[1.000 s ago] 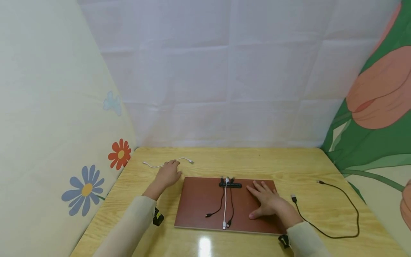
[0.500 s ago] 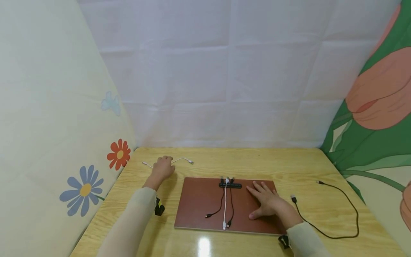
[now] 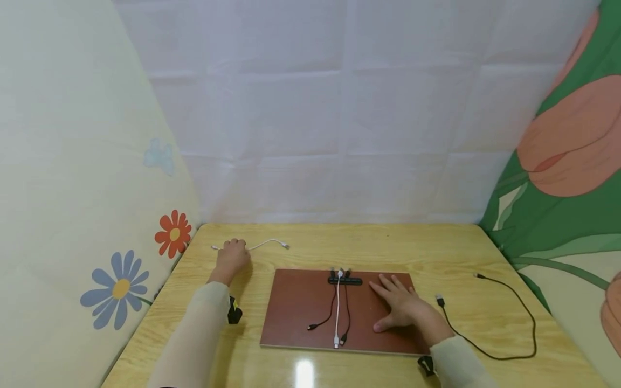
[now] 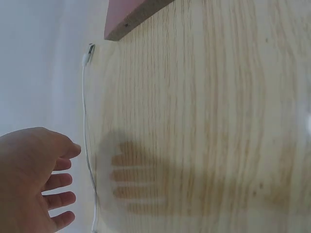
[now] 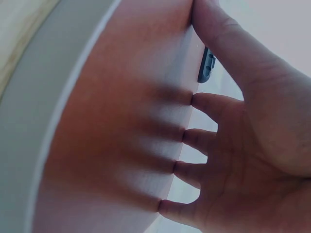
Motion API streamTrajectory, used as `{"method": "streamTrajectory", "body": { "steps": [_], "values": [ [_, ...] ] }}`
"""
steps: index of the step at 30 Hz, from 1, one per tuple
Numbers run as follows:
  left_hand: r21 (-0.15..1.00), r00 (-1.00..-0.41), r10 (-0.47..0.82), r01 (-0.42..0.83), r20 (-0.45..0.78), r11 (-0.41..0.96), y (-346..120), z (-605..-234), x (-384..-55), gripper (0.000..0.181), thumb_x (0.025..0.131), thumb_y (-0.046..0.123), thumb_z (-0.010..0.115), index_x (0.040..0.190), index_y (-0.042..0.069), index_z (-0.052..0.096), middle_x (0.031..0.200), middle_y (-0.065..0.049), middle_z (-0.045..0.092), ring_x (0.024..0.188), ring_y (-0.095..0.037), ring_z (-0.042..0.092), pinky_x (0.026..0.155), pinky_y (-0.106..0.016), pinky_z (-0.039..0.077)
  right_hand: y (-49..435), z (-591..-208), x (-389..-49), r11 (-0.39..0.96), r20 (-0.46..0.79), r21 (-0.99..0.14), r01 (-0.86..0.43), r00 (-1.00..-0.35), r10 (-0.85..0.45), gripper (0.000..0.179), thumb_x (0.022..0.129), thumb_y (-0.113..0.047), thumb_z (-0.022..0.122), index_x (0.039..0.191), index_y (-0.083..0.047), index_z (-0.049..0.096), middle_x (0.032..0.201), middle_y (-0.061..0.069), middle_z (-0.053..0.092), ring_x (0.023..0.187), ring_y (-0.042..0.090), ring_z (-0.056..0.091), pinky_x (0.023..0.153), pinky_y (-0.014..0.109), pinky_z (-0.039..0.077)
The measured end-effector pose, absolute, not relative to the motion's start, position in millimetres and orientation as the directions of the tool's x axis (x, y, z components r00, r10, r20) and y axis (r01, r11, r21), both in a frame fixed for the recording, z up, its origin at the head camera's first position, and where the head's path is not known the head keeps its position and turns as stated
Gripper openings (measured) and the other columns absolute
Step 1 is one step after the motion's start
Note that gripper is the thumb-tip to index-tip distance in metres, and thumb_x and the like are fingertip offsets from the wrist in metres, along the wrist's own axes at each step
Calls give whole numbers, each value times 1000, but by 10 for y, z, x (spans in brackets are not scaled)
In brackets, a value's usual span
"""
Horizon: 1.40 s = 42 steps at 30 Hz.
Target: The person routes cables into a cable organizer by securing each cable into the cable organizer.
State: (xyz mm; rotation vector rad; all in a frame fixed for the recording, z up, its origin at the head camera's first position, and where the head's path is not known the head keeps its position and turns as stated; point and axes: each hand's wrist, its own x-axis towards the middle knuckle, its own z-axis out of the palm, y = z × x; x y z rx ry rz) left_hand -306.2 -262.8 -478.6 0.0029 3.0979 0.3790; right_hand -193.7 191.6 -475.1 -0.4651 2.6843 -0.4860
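Note:
At the back left, my left hand point(image 3: 233, 257) is over a short white USB cable point(image 3: 268, 241) lying on the table. In the left wrist view the fingers are loosely bent, and the thumb tip comes close beside the white cable point(image 4: 84, 111) without gripping it. My right hand point(image 3: 401, 306) is spread on the right part of a reddish-brown board point(image 3: 293, 307), its fingertips pressing the surface in the right wrist view. A black cable clip strip point(image 3: 356, 281) sits at the board's back edge, holding a white cable point(image 3: 337, 312) between two black cables.
A longer black USB cable point(image 3: 533, 328) curves over the wooden table point(image 3: 388, 245) right of the board. A white cloth point(image 3: 310, 134) stands behind the table. Flower-printed cloths point(image 3: 97, 178) flank both sides.
My left hand has moved left along the white cable, baring more of its right part. The right hand stays on the board. The head view has shifted slightly.

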Motion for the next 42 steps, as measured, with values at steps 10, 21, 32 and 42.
{"method": "streamTrajectory", "body": {
  "steps": [10,21,32,42],
  "values": [
    [250,-998,36,24,-43,968,-2686,-4885,-3100,37,103,14,45,129,-10,56,127,-31,55,120,-48,50,95,-63,45,1922,-4763,-1926,886,-290,-397,-238,-883,-368,110,71,-51,87,158,-11,33,165,25,16,150,52,8,109,79,11],
    [217,-997,79,72,-22,973,-2725,-4942,-3087,28,102,11,49,117,-9,62,114,-27,58,110,-45,55,87,-58,50,1915,-4771,-1917,887,-292,-401,-229,-885,-361,110,71,-51,87,158,-11,33,166,24,15,151,52,8,109,79,11],
    [227,-995,96,91,-10,970,-2729,-4969,-3091,16,101,7,56,103,-7,63,102,-22,58,103,-41,57,87,-52,50,1900,-4759,-1903,887,-289,-402,-228,-887,-359,110,71,-50,88,158,-12,33,166,23,15,151,51,8,110,78,10],
    [224,-993,114,103,-35,969,-2735,-4969,-3100,12,101,9,60,101,-1,66,92,-14,61,88,-30,60,79,-46,52,1901,-4749,-1901,892,-295,-389,-230,-886,-357,110,71,-52,87,158,-12,33,166,23,15,151,51,8,110,78,11]
  ]
}}
